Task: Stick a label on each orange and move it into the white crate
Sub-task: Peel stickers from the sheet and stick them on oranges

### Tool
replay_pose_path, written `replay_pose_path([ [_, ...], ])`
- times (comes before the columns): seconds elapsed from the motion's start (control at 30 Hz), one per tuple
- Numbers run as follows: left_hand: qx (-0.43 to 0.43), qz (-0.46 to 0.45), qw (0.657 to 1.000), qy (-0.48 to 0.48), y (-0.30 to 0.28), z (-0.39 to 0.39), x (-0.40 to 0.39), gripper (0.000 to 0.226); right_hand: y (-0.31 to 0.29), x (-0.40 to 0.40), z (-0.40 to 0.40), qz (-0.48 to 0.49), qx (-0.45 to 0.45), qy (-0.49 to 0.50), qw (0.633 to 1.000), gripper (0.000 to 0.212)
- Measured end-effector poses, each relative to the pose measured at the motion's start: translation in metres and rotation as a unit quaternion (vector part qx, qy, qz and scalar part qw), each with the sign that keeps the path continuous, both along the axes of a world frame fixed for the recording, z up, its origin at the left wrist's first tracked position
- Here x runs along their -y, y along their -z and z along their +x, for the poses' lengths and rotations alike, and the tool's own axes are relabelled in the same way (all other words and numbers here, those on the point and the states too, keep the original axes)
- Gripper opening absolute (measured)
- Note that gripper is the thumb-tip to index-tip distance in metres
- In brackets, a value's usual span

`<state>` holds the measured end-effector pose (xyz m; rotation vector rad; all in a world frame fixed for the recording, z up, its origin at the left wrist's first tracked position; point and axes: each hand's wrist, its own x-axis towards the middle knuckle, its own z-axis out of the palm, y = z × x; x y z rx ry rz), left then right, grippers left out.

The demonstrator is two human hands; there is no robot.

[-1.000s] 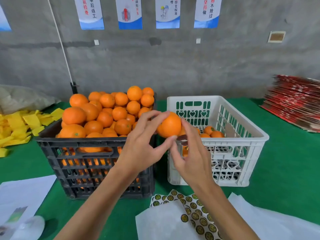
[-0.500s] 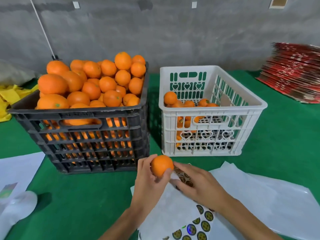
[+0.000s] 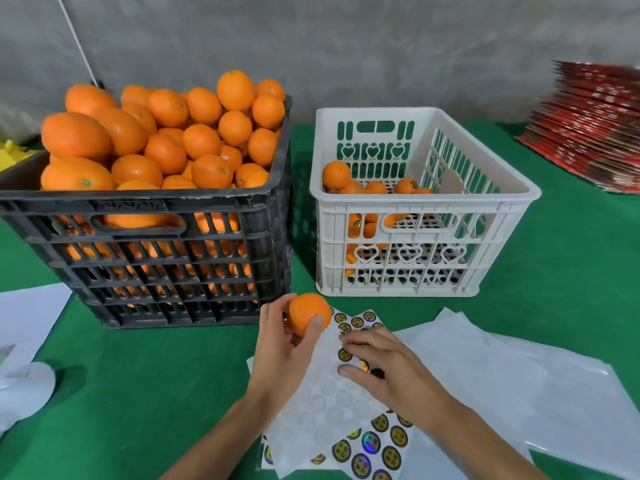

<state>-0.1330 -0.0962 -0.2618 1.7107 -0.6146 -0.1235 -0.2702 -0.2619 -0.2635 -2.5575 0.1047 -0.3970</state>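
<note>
Green cloth covers the bench (image 3: 554,289), with a rough grey wall behind it. At the back left, a black crate (image 3: 166,244) is heaped with oranges above its rim. Just beside it to the right stands the white crate (image 3: 415,244), whose slotted walls have heart-shaped cut-outs; a few oranges lie in its left part, and one shows a small round label. A stack of red printed cards (image 3: 588,126) sits at the far right, blurred, so no writing can be read there. Yellow scraps (image 3: 10,157) peek out behind the black crate. White sheets of paper (image 3: 519,375) lie spread on the cloth near the front.

The left hand (image 3: 280,351) holds an orange (image 3: 308,313) with fingers and thumb curled round it, low in front of the gap between the two crates and above a label sheet (image 3: 332,403). The right hand (image 3: 384,368) lies on that sheet with its fingertips pressing at a gold round label (image 3: 345,355); whether it pinches the label I cannot tell. Most circles on the sheet are already bare, while gold and holographic labels remain at its near and far ends; their print is too small to read.

Against half a second ago, the orange sits in much the same grip, and the right hand has shifted further onto the sheet.
</note>
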Motion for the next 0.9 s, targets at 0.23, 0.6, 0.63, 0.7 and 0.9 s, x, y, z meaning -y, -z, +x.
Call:
replay_pose_path([
  [0.23,0.001,0.005,1.0,0.005,0.002,-0.001,-0.002,0.052,0.002,-0.006,0.003,-0.002,0.033,0.014,0.999,0.032],
  [0.6,0.006,0.011,1.0,0.009,0.004,0.002,-0.003,0.044,0.007,-0.009,0.006,0.005,0.03,0.044,0.999,0.054],
  [0.63,0.006,0.01,1.0,0.01,0.004,0.002,-0.003,0.045,0.008,-0.008,0.006,0.0,0.024,0.044,0.999,0.054],
  [0.7,0.004,0.006,1.0,0.011,0.003,0.002,-0.003,0.048,0.01,-0.007,0.007,-0.016,0.024,0.043,0.999,0.049],
  [0.9,0.004,0.01,1.0,0.02,0.006,0.004,-0.003,0.042,0.012,-0.011,0.008,-0.026,0.077,0.054,0.995,0.024],
])
